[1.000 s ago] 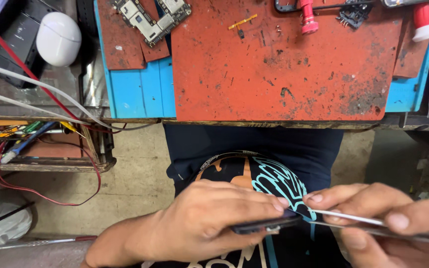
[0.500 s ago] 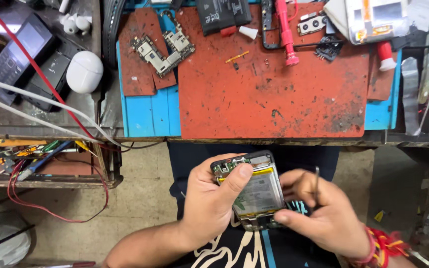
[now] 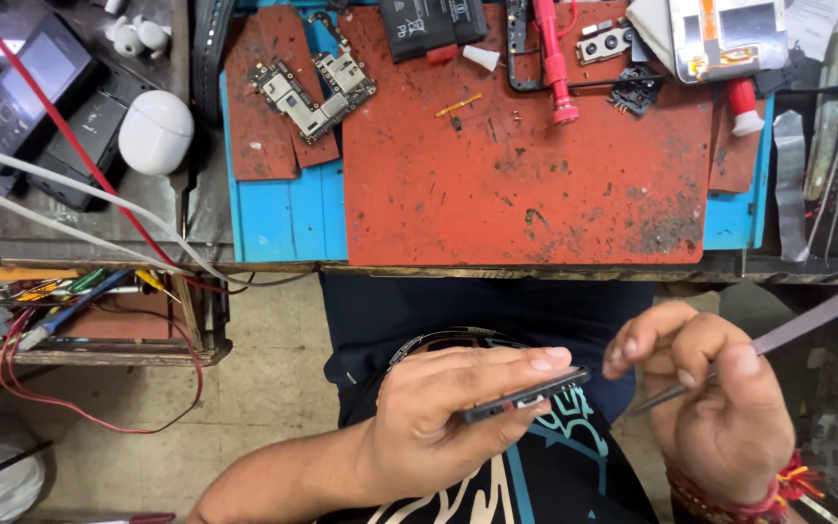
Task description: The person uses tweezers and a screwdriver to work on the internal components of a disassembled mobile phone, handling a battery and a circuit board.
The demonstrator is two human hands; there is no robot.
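Left hand: the left hand (image 3: 438,427) is closed around a thin dark slab-shaped phone body (image 3: 526,395), thumb along the near side and fingers laid over the top, holding it edge-on to the camera.
Right hand: the right hand (image 3: 720,408) is curled shut on grey metal tweezers (image 3: 778,340), pinched between thumb and forefinger, the long end pointing out toward 2 o'clock and the tips toward the phone body.
Where the phone body is: at about 6 o'clock in the view, held in the air over the lap, below the bench edge and just left of the right hand, not touching the tweezers.
How it looks: only its narrow edge shows, dark with a small pale slot along it; its faces cannot be seen from here.
Risk of dropping: the phone body has no support under it, so a loosened grip would likely send it to the floor.
Risk of scratching: the tweezer tips sit near the edge; a slip could gouge the slot.
Bench: a worn red work mat (image 3: 535,165) at 12 o'clock carries a green circuit board (image 3: 312,87) and a red-handled screwdriver (image 3: 553,58).
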